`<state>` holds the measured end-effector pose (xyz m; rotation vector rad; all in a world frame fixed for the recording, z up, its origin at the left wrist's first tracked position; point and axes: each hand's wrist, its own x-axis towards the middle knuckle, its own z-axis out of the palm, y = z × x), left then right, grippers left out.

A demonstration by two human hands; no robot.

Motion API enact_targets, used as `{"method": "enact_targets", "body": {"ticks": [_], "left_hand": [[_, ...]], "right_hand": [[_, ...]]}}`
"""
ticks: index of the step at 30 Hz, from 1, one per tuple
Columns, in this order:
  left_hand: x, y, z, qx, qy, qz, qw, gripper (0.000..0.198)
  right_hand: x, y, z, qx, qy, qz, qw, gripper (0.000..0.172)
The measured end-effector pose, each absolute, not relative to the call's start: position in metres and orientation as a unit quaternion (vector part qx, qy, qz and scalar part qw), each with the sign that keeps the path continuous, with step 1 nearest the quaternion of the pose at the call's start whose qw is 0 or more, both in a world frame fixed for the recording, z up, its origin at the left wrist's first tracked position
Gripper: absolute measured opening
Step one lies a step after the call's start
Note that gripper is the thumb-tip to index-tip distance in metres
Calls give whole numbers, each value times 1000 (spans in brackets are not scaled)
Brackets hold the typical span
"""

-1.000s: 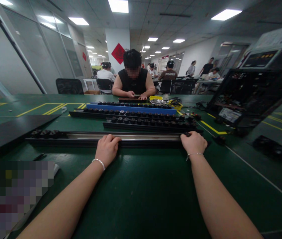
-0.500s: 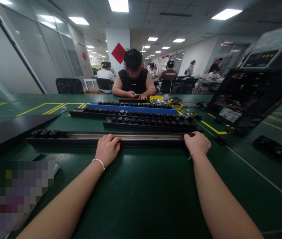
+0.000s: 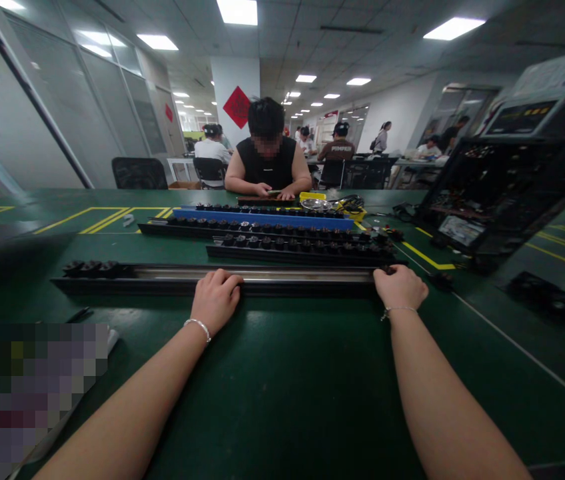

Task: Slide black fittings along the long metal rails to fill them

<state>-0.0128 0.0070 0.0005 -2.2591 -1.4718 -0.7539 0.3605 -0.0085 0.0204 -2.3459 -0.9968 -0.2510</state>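
A long black rail [image 3: 287,287] with bright metal strips along its channel lies across the green table in front of me. Several round black socket-like modules [image 3: 90,268] sit in its left end. My left hand [image 3: 216,293] is closed over the near edge at mid-length, fingers curled onto the rail. At the right end, my right hand [image 3: 401,288] is closed around a small black module [image 3: 390,270], mostly covered by the fingers. Beyond lie a shorter black rail [image 3: 307,255], another black rail [image 3: 177,229] and a blue rail [image 3: 262,219], all carrying rows of black modules.
Across the table, a person [image 3: 267,157] in black handles a small item. A metal dish [image 3: 314,205] and cables [image 3: 350,202] lie nearby. To the right stands a tilted black machine frame [image 3: 502,193]; a pixelated packet [image 3: 37,393] lies front left. A dark blurred shape [image 3: 7,257] is at left.
My right hand has shifted slightly right along the rail, while my left hand and the rail stay in place. The dark panel at left has moved left and blurred.
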Motion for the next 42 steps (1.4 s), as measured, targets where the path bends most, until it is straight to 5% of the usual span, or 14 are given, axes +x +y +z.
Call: {"method": "enact_targets", "body": {"ticks": [42], "left_hand": [[-14,6,2,-799,-513,-263,170,21]], "right_hand": [[390,-11,13,-885,-295,-96,347,46]]}}
